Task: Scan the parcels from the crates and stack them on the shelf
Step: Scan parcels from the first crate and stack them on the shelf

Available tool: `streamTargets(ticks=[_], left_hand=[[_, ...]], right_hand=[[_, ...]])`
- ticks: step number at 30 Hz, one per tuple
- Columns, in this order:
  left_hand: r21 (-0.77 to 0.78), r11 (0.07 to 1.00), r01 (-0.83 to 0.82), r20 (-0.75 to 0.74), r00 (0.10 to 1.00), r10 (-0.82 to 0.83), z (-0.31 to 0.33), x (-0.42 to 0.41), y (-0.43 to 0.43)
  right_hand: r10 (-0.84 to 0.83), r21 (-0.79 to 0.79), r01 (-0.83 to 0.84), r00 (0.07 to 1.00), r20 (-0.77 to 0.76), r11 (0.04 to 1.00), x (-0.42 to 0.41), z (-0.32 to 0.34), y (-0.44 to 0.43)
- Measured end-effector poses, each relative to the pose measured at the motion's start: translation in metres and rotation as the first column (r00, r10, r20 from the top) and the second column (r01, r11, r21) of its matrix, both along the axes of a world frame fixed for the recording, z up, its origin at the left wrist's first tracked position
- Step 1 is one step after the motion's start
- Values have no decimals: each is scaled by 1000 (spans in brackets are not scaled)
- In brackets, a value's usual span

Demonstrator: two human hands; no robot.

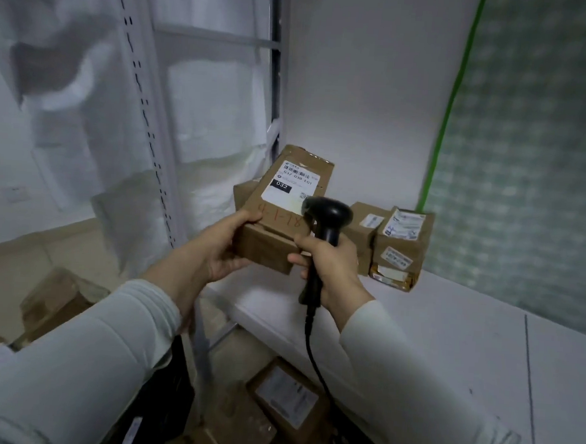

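Note:
My left hand (219, 248) grips the near end of a brown cardboard parcel (274, 220), held tilted above the white shelf (449, 334). Its white label (292, 185) with barcode and "032" faces up. My right hand (330, 262) holds a black handheld scanner (326, 220) by its handle, its head close over the parcel's label. The scanner's cable (314, 357) hangs down from the handle. Behind it, two or three taped parcels (400, 245) stand on the shelf against the wall.
Below the shelf lie several brown parcels (284, 403), and more parcels (56, 303) sit at lower left on the floor. A white slotted shelf upright (147, 116) rises at left. A green-edged patterned sheet (528, 167) covers the right wall.

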State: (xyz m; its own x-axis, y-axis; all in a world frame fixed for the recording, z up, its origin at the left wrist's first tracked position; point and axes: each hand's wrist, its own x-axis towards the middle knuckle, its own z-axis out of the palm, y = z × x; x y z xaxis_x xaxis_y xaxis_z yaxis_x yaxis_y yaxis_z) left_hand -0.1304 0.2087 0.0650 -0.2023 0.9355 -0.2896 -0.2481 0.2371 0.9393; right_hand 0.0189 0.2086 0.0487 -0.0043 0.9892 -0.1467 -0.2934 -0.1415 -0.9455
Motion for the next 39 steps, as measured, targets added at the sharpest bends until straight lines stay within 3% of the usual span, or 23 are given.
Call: streamTargets(ticks=[10, 20, 28, 35, 39], left_hand=[[103, 975, -195, -6, 980, 197, 31, -36, 123], [144, 966, -217, -132, 963, 236, 32, -73, 224], [182, 964, -195, -253, 938, 237, 4, -60, 270], [183, 956, -229, -292, 916, 276, 1, -61, 287], [170, 967, -191, -242, 943, 228, -15, -70, 292]], right_hand=[[27, 30, -27, 1000, 0, 999, -58, 28, 132], [21, 92, -23, 999, 26, 995, -97, 28, 215], [89, 65, -96, 990, 106, 993, -105, 14, 241], [124, 27, -123, 990, -59, 992, -91, 15, 256], [134, -12, -135, 990, -39, 991, -78, 4, 253]])
